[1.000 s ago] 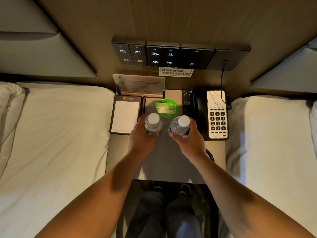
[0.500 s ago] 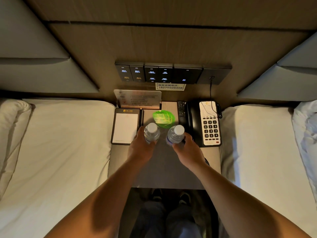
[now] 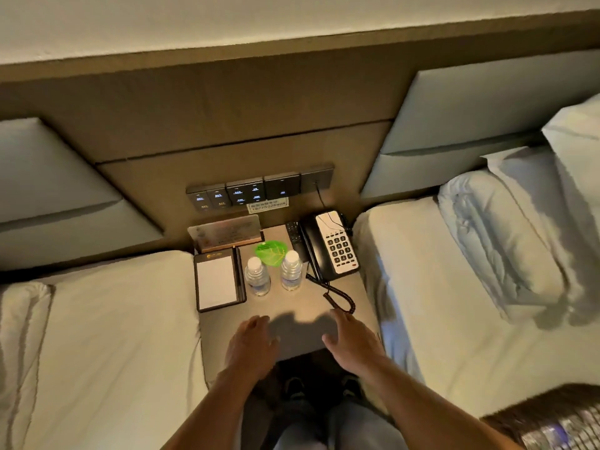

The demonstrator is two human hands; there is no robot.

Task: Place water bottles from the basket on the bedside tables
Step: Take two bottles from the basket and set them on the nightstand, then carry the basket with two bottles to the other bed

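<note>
Two clear water bottles with white caps stand upright side by side on the bedside table (image 3: 302, 306): the left bottle (image 3: 257, 277) beside the notepad, the right bottle (image 3: 291, 271) near the phone. My left hand (image 3: 251, 344) hovers over the table's front edge, fingers apart and holding nothing. My right hand (image 3: 350, 342) is likewise open and empty, well short of the bottles. At the bottom right corner a dark basket (image 3: 552, 420) holding several more bottles rests on the right bed.
Behind the bottles lie a green leaf-shaped card (image 3: 271, 251), a notepad in a dark holder (image 3: 217, 280), a sign stand (image 3: 227, 233), a remote (image 3: 293, 233) and a phone (image 3: 334, 246) with a coiled cord (image 3: 339, 295). Beds flank the table on both sides.
Both hands let go of the bottles and drew back toward the table's front edge. The bottles stay standing. The view has pulled back and tilted, bringing the basket into sight.
</note>
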